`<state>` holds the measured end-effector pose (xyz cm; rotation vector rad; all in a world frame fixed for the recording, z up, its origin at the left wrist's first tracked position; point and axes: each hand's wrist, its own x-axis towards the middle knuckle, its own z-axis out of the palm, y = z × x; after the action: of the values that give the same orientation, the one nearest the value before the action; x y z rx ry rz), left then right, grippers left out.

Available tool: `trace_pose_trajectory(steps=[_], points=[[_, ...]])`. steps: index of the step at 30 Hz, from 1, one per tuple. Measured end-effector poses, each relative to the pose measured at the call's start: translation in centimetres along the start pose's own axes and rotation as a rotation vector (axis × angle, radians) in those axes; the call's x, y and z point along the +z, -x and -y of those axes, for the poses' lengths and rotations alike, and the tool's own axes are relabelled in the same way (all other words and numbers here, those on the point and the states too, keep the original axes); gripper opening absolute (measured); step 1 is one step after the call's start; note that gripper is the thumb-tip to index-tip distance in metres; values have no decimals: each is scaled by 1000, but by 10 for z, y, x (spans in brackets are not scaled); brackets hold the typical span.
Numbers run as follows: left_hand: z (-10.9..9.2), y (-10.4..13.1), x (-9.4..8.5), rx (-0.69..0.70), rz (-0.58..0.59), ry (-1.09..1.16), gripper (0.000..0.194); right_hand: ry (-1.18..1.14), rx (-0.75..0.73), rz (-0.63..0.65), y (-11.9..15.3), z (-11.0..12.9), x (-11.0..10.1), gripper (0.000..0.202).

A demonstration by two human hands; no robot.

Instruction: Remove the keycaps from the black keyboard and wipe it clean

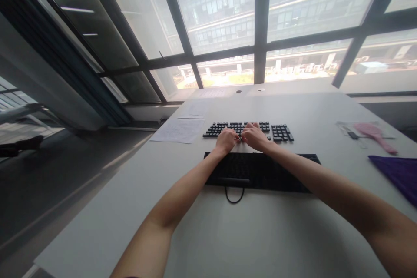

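Observation:
Loose black keycaps lie on the white table in the layout of a keyboard, with a separate number-pad block at the right. Nearer to me is a black keyboard base, a looped black cable at its front edge. My left hand and my right hand meet just in front of the keycap rows, fingers closed in a pinch. Between their fingertips is a small dark thing, too small to name. My forearms cross above the base and cover parts of it.
Printed paper sheets lie on the left of the table. At the right are a pink hairbrush, a small black item on a clear bag, and a purple cloth. Large windows rise behind the far edge.

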<state>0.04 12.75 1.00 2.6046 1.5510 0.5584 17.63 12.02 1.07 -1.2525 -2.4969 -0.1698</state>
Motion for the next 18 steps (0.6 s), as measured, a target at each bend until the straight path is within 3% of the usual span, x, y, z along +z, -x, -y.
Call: trace_pose_trajectory(steps=[6, 10, 13, 15, 18], points=[[-4, 17, -18, -54, -39, 64, 11, -38, -2, -35, 6, 8, -9, 14], [-26, 51, -36, -19, -87, 253, 10, -311, 118, -176, 39, 16, -26, 9], [-50, 82, -45, 17, 0, 430, 10, -577, 178, -172, 81, 27, -42, 5], [-64, 99, -47, 26, 94, 530, 11, -719, 205, -95, 110, 35, -51, 6], [-77, 114, -45, 42, 195, 619, 9, -807, 246, -39, 143, 44, -57, 6]])
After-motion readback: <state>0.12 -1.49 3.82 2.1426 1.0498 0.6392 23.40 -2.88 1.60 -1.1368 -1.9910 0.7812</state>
